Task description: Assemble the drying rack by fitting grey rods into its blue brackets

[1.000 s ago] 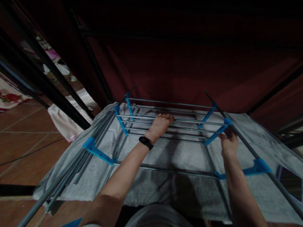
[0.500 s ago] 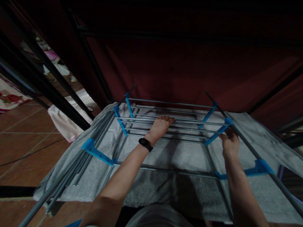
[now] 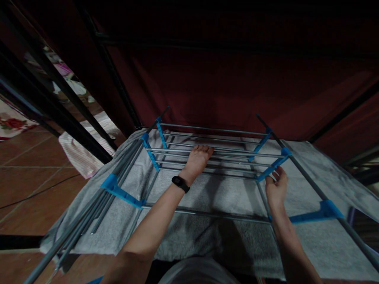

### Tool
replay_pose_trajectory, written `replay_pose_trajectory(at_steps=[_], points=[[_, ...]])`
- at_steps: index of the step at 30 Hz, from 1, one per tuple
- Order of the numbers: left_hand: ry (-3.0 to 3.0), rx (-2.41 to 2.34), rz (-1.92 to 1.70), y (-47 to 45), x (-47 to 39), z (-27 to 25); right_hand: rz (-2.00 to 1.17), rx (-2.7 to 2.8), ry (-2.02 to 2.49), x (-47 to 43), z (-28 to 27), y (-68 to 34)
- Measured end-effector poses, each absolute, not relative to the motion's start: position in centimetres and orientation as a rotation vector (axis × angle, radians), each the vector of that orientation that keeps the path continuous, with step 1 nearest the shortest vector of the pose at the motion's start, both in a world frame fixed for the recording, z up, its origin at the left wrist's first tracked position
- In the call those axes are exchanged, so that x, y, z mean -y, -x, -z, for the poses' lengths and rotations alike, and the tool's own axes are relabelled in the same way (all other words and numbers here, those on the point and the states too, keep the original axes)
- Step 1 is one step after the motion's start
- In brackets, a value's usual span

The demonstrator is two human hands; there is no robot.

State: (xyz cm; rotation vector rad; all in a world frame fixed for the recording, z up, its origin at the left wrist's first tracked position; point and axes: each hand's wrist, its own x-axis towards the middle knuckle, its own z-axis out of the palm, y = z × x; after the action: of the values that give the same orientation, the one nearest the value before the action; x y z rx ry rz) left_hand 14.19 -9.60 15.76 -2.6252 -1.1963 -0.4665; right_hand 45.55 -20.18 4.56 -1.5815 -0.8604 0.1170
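Observation:
A rack frame of grey metal tubes and blue plastic brackets lies on a grey towel [image 3: 227, 197]. My left hand [image 3: 197, 161], with a black band on its wrist, is closed over a metal tube [image 3: 237, 153] at the middle of the rack. Its fingertips are hidden behind the tube. Beside the right-hand blue bracket [image 3: 271, 169] is my right hand [image 3: 276, 190]. Its thumb and fingers are bent but apart, close to the bracket's lower edge; I cannot tell whether they touch it. Nearer to me, another blue bracket [image 3: 316, 215] joins the right side pole [image 3: 309, 179].
Several loose grey tubes [image 3: 102, 205] lie along the left side, by a blue bracket [image 3: 121, 193]. A dark red panel [image 3: 207, 90] stands behind the rack. On the left are black metal posts [image 3: 74, 122], a striped cloth [image 3: 78, 152] and a tiled floor [image 3: 32, 181] with a thin cable.
My right hand has moved left and slightly down, from the side pole to beneath the bracket, and its fingers have loosened. My left hand has shifted slightly left along the tube.

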Motion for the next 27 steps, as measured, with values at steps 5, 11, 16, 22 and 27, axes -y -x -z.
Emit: replay_pose_trajectory(at_steps=[5,11,16,22,27], points=[[2.569,1.172,0.439,-13.3,9.6,-15.5,0.042,1.099,1.552,20.7,-6.1,-43.4],[2.540,1.171,0.425,-12.2,9.7,-15.0,0.207,1.368,1.456,19.9,-9.2,-41.2],[2.521,1.173,0.434,-11.6,10.0,-14.8,0.238,1.506,1.419,18.6,-9.9,-39.0],[2.476,1.225,0.443,-10.5,10.1,-14.5,0.314,1.689,1.420,16.8,-10.3,-36.9],[2.426,1.285,0.521,-8.8,9.9,-13.6,0.407,1.834,1.424,15.6,-10.5,-35.5]])
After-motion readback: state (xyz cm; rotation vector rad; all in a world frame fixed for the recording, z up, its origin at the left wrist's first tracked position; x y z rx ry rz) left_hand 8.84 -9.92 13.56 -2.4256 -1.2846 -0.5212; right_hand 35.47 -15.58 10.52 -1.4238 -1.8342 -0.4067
